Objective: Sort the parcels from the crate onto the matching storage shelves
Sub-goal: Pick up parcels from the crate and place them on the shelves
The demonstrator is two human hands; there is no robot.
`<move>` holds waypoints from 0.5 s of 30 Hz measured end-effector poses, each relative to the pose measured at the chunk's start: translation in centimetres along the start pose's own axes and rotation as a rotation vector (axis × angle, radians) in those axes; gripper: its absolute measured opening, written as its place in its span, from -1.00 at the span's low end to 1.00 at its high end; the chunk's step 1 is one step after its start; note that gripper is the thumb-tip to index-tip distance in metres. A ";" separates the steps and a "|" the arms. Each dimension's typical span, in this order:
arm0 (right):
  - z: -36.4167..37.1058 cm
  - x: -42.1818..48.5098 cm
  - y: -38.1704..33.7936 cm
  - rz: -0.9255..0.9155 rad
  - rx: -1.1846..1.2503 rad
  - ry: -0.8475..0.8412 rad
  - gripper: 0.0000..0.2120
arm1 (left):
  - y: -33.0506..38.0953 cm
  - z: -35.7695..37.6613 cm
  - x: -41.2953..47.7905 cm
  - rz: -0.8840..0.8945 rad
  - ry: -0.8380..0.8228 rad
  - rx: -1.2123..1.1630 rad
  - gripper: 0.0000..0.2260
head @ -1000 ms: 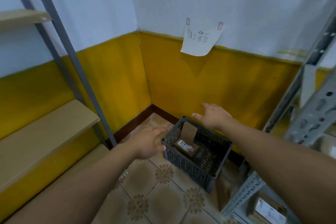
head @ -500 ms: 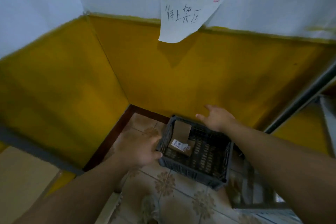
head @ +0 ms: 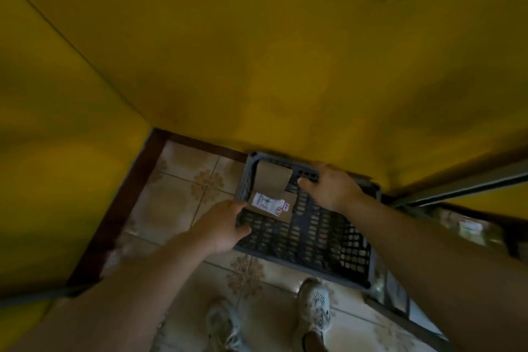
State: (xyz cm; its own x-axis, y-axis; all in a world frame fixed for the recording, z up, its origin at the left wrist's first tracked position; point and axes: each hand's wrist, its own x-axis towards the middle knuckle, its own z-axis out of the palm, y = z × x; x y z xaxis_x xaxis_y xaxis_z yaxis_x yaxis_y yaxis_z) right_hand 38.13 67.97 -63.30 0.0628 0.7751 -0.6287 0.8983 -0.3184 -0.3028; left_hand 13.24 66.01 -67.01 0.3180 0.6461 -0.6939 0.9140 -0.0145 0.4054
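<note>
1. Crate (head: 311, 226) sits in the floor corner. Labelled parcel (head: 271, 204) lies flat inside and the plain parcel (head: 273, 178) leans behind it.
2. Right hand (head: 331, 186) is spread loose beside the plain one, holding nothing.
3. Left hand (head: 225, 226) is at the labelled one's edge. Can't tell if it's gripping.

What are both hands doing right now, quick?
Left hand: at the crate edge, cannot tell.
Right hand: open, holding nothing.

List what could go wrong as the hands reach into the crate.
The plain parcel leans against the far wall of the crate, just behind the labelled parcel. Pulling the labelled one first may topple it. Neither the left hand nor the right hand seems to have a grip yet, so a hurried grab could slip.
</note>
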 end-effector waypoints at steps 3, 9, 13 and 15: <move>4.2 7.3 1.9 -0.052 -0.040 -0.008 -0.42 | -1.7 2.7 6.2 0.009 0.070 -0.050 -0.58; 13.7 20.1 5.8 -0.090 -0.101 -0.062 -0.31 | -8.1 8.4 18.4 -0.074 0.124 0.033 -0.41; 17.9 24.9 7.2 -0.132 -0.120 -0.012 -0.25 | -11.2 11.4 23.5 -0.111 0.182 0.068 -0.26; 19.3 26.1 7.2 -0.151 -0.137 0.023 -0.24 | -11.9 12.8 24.7 -0.086 0.236 0.084 -0.22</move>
State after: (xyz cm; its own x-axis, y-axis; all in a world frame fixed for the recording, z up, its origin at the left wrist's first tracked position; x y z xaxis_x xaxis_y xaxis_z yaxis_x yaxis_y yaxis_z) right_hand 37.86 75.34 -95.77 -0.0685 0.8209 -0.5669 0.9490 -0.1217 -0.2909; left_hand 13.43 72.36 -96.63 0.1797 0.8075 -0.5618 0.9560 -0.0088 0.2931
